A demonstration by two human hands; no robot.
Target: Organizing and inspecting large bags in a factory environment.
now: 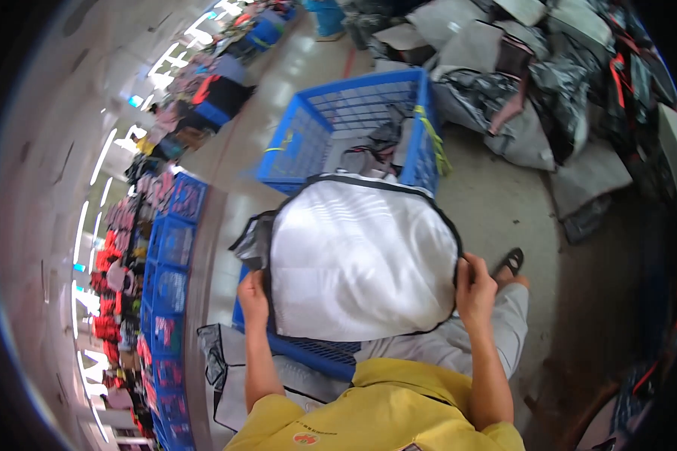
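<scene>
A white padded fabric panel (361, 259) with black edging is spread out in front of me, rounded along its far side. My left hand (254, 297) pinches its left edge, and my right hand (475, 292) grips the right edge with the fingertips. Grey material (254, 242) hangs out beyond the panel's upper left corner. Just past the far edge stands a blue plastic crate (293, 154), with grey and dark fabric pieces (380, 150) inside. Below the panel, part of a blue slatted surface (316, 355) shows near my lap.
Grey and black fabric pieces (496, 98) lie heaped at the far right. Another grey piece with black edging (229, 368) lies by my left side. Stacked blue crates (171, 289) full of coloured goods line the left. A yellow-green strap (435, 143) hangs on the crate's right side.
</scene>
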